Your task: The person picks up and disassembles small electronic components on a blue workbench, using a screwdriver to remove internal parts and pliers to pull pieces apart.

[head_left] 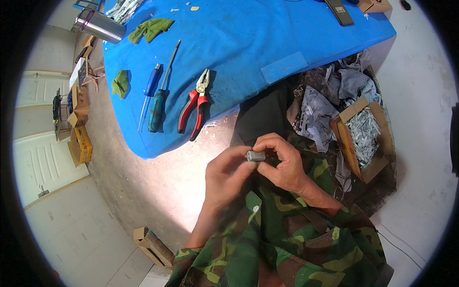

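A small grey metal cylinder (256, 156) is held level between my two hands, above my lap and short of the table edge. My left hand (224, 173) pinches its left end between thumb and fingers. From the other side, my right hand (283, 161) grips the right end with its thumb and bent fingers. What the cylinder is exactly cannot be made out. On the blue-covered table (229, 62) lie red-and-black pliers (195, 107) with jaws pointing away, a teal-handled screwdriver (158, 107) and a thinner blue-handled screwdriver (152, 81).
Green cloths (150, 29) and a steel flask (101, 26) occupy the table's left side. A phone (338, 12) lies at the far right. Right of my legs stands a cardboard box (351, 115) full of small silvery pieces, beside crumpled plastic bags (315, 115). Another carton (153, 246) sits on the floor.
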{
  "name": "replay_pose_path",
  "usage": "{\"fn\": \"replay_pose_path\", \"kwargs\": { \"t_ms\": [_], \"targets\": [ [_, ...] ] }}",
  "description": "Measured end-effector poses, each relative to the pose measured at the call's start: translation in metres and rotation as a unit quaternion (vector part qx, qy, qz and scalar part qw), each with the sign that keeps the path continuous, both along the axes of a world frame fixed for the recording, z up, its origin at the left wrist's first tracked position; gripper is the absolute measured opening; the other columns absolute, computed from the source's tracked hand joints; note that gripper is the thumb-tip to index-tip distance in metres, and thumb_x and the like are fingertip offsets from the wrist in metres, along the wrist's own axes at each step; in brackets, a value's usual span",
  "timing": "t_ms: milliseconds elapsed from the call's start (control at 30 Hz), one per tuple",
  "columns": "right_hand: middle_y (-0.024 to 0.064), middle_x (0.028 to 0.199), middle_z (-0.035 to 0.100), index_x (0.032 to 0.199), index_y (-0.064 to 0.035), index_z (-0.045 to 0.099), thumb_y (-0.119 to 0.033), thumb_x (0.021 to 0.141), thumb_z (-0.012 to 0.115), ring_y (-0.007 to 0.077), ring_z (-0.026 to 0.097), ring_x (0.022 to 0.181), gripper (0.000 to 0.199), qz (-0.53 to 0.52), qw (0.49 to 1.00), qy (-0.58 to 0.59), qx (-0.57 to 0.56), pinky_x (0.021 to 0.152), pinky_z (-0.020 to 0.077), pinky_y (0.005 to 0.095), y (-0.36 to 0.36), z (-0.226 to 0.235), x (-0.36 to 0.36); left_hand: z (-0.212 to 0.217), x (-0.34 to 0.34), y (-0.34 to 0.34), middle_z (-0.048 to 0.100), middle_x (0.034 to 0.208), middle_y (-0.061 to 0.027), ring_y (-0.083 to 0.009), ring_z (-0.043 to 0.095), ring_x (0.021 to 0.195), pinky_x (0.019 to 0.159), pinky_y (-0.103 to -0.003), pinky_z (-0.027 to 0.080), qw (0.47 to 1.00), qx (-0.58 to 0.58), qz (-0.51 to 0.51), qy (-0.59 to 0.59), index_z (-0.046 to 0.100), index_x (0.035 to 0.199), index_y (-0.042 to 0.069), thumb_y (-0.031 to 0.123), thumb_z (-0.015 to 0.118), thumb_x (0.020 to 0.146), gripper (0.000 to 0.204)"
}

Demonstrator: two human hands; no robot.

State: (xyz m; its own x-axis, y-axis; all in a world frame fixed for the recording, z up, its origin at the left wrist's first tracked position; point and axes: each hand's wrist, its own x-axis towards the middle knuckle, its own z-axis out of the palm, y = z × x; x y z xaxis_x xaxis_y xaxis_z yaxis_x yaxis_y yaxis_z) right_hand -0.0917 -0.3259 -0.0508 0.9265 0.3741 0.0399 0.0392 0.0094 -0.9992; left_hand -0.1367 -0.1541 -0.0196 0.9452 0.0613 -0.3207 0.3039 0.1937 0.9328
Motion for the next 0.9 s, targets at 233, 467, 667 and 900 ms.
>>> {"fn": "replay_pose_path", "kwargs": {
  "t_ms": [233,467,667,900],
  "targets": [
    [0.0086,0.108,0.064,0.11,-0.0031,0.065,0.002,0.08,0.078,0.0176,0.067,0.092,0.033,-0.002,1.0,0.004,0.007,0.078,0.0541,0.0292,0.003,0.005,0.0,-0.016,-0.004,0.015,0.071,0.103,-0.0074,-0.0118,0.065,0.085,0.073,-0.024,0.053,0.991,-0.129,0.002,0.038,0.063,0.126,-0.001,0.007,0.071,0.095,0.034],
    [0.0086,0.106,0.065,0.111,-0.0025,0.067,0.002,0.082,0.076,0.0163,0.066,0.09,0.031,0.026,0.999,-0.015,-0.018,0.076,0.0534,0.0288,0.006,0.002,0.004,-0.019,-0.006,0.019,0.07,0.099,-0.0069,-0.0126,0.066,0.084,0.072,-0.024,0.054,0.992,-0.12,0.015,0.038,0.063,0.123,-0.002,0.008,0.073,0.094,0.033],
    [0.0057,0.108,0.065,0.115,0.0007,0.066,-0.001,0.087,0.073,0.011,0.065,0.09,0.029,0.039,0.994,0.101,-0.025,0.075,0.0527,0.0255,0.016,-0.003,0.005,-0.054,-0.02,0.062,0.07,0.091,-0.007,-0.0132,0.066,0.076,0.066,-0.026,0.053,0.991,-0.074,0.069,0.092,0.064,0.114,-0.001,0.012,0.072,0.093,0.026],
    [0.0059,0.106,0.065,0.117,0.0014,0.065,-0.002,0.093,0.068,0.0097,0.064,0.092,0.025,0.084,0.989,0.099,-0.075,0.076,0.0521,0.025,0.025,-0.022,0.015,-0.2,-0.13,0.139,0.072,0.091,-0.0114,-0.0165,0.068,0.078,0.067,-0.029,0.057,0.924,0.004,0.275,0.264,0.064,0.108,-0.003,0.014,0.072,0.092,0.024]
  ]
}}
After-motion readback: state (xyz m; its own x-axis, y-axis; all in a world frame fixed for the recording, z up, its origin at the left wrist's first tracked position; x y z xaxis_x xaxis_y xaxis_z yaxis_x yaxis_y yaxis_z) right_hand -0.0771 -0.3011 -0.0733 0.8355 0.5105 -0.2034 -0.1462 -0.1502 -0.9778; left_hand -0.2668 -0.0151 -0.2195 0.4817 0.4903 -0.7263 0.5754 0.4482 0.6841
